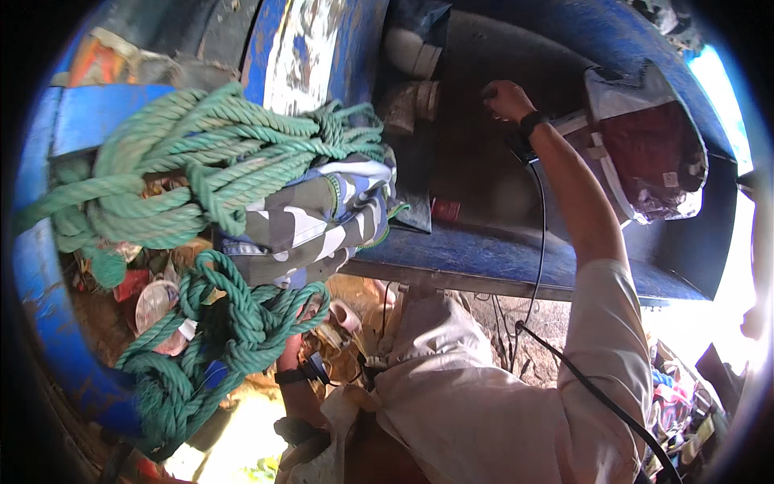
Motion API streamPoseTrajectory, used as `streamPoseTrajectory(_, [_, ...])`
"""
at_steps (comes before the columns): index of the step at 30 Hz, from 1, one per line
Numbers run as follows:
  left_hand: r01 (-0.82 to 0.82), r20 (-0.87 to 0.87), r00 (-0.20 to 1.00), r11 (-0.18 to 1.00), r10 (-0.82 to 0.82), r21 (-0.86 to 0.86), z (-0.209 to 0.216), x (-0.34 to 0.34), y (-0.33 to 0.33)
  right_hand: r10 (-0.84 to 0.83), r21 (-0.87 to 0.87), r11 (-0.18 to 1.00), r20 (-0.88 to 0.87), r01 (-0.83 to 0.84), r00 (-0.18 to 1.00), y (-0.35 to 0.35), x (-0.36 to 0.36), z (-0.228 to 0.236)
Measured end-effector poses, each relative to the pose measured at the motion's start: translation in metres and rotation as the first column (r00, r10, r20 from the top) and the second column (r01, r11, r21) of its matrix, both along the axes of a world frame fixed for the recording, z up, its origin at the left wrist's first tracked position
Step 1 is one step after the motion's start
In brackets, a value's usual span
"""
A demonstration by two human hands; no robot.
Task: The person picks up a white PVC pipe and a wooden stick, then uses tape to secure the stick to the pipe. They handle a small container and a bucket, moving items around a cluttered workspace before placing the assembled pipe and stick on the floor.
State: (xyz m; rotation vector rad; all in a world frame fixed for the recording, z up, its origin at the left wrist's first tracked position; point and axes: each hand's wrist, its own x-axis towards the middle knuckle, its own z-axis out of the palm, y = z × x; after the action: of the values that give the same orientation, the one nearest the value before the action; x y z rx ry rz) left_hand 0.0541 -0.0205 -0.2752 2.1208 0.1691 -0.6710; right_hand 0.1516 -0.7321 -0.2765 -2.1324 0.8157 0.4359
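Observation:
My left hand (292,350) is at a knotted bundle of darker green rope (242,323), low on the left. Its strands cover most of my fingers, which appear closed around them. My right hand (509,102) reaches far forward over a dark surface inside a blue curved shell. Its fingers are curled, with a small dark spot at their tips that I cannot make out. Two pale pipe elbows (413,53) lie just left of it. A larger coil of lighter green rope (161,169) rests on the left, partly over camouflage-patterned cloth (298,218).
A maroon and white bag (645,149) stands at the right inside the blue shell (451,254). A small red item (445,210) lies near its front edge. A black cable (542,234) hangs along my right arm. Mixed scrap (677,403) lies at the lower right.

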Motion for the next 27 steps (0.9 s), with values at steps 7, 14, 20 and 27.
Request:
streamPoseTrajectory(7, [-0.313,-0.245,0.915,0.947,0.321,0.073,0.039,-0.047,0.000,0.311,-0.404,0.879,0.078,-0.255,0.947,0.017,0.044,-0.142])
streamPoseTrajectory(14, [-0.436,-0.319,0.829,0.888,0.459,0.145,0.050,-0.080,0.002,0.158,-0.229,0.973,0.601,-0.020,0.784,0.026,0.104,-0.195])
streamPoseTrajectory(20, [-0.466,-0.330,0.818,0.879,0.471,0.100,0.036,-0.080,-0.011,0.071,-0.118,0.993,0.472,-0.017,0.879,0.030,0.103,-0.156])
streamPoseTrajectory(27, [-0.161,-0.175,0.967,0.977,0.184,0.136,0.023,-0.054,-0.014,0.105,-0.232,0.973,0.441,0.001,0.891,0.040,0.038,-0.035])
